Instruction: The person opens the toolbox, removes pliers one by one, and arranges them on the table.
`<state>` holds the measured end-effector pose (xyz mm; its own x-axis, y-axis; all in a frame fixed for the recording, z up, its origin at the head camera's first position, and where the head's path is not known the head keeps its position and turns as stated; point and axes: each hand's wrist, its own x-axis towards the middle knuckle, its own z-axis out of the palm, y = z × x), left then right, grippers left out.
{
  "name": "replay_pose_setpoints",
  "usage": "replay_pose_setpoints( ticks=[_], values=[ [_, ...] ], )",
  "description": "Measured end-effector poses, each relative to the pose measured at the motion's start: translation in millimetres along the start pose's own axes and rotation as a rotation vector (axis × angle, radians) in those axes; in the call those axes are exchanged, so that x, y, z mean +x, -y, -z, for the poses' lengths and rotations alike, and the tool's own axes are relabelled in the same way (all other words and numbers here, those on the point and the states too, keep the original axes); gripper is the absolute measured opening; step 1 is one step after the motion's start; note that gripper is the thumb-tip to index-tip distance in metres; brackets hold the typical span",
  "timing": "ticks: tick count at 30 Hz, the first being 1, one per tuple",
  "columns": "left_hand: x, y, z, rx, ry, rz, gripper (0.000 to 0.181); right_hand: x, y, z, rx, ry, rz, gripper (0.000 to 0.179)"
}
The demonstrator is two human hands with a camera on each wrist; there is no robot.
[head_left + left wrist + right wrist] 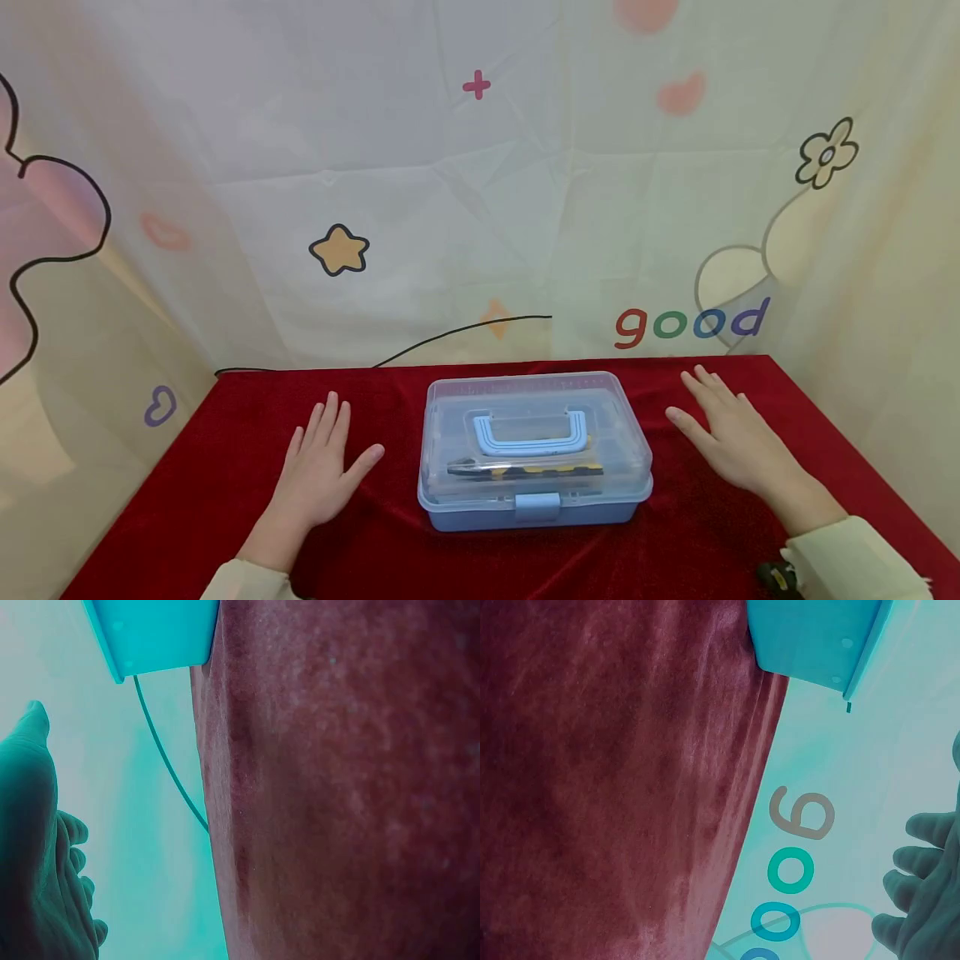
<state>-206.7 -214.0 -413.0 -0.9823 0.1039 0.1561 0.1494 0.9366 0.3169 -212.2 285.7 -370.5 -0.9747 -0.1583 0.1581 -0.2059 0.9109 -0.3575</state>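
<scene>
A blue plastic case (532, 512) with a clear lid stands in the middle of the red cloth, its lid down and its front latch (537, 507) at the near side. On the lid lies a light blue handle (531, 446). Through the clear plastic shows a dark, pointed tool with yellow parts (525, 471). To the left of the case, my left hand (318, 475) has its fingers straight and its thumb spread, touching nothing. My right hand (738, 442), on the other side, is likewise flat and apart from the case. Both wrist views show a lower corner of the case.
Red velvety cloth (375, 558) covers the table. Behind and at both sides hangs a pale curtain (450, 208) printed with a star, a flower and the word "good". A small dark object (777, 577) sits by the right sleeve (855, 558).
</scene>
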Motion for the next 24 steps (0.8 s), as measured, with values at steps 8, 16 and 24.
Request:
replay_pose_setpoints(
  ticks=[8,16,24],
  values=[
    [-0.6,-4.3,0.8,-0.021,0.006,-0.001,0.091,-1.0,2.5,-0.9,0.018,0.003,0.008,0.075],
    [3.1,-8.9,0.8,-0.046,0.006,-0.003,0.09,-2.0,6.1,-0.6,0.064,0.012,0.016,0.075],
    [1.6,-11.6,-2.4,-0.071,0.007,-0.01,0.09,-6.2,12.2,-1.6,0.079,0.01,0.032,0.073]
  ],
)
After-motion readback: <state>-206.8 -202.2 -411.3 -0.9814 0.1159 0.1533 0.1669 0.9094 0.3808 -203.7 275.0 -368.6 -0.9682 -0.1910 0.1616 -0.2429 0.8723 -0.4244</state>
